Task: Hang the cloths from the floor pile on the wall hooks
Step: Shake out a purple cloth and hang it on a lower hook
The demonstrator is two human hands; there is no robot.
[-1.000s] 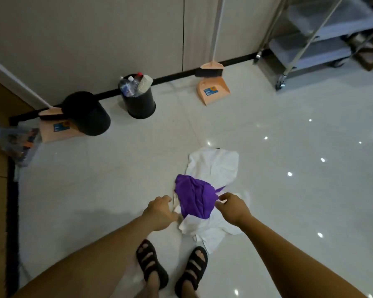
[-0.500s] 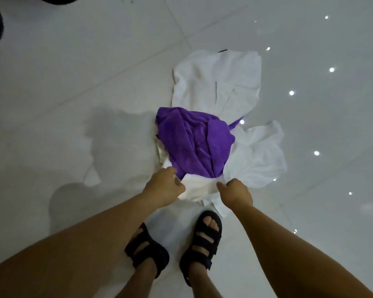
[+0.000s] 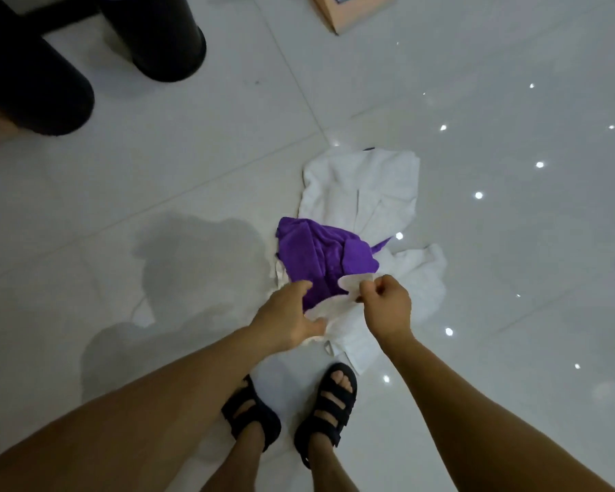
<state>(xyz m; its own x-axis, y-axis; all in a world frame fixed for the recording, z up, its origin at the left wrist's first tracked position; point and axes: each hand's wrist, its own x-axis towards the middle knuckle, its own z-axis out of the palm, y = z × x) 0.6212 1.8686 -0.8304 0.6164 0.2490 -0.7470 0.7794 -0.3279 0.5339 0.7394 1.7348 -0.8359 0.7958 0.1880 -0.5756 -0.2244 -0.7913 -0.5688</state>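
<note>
Since 0.5 s ago: right hand (image 3: 387, 307) has come up off the pile's near edge and now pinches a raised fold of the white cloth (image 3: 352, 284), drawn over the purple cloth (image 3: 320, 257). Left hand (image 3: 288, 317) thumb has spread, fingers curled under the same fold. View tilted up; black bins (image 3: 167, 40) and dustpan (image 3: 352, 12) back at top.

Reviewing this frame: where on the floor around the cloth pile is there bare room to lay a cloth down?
Bare tile lies left of the purple cloth, between it and the black bins, and right of the white cloth. Crowded: the near edge, where the left hand and right hand grip the white cloth just ahead of the sandals.
</note>
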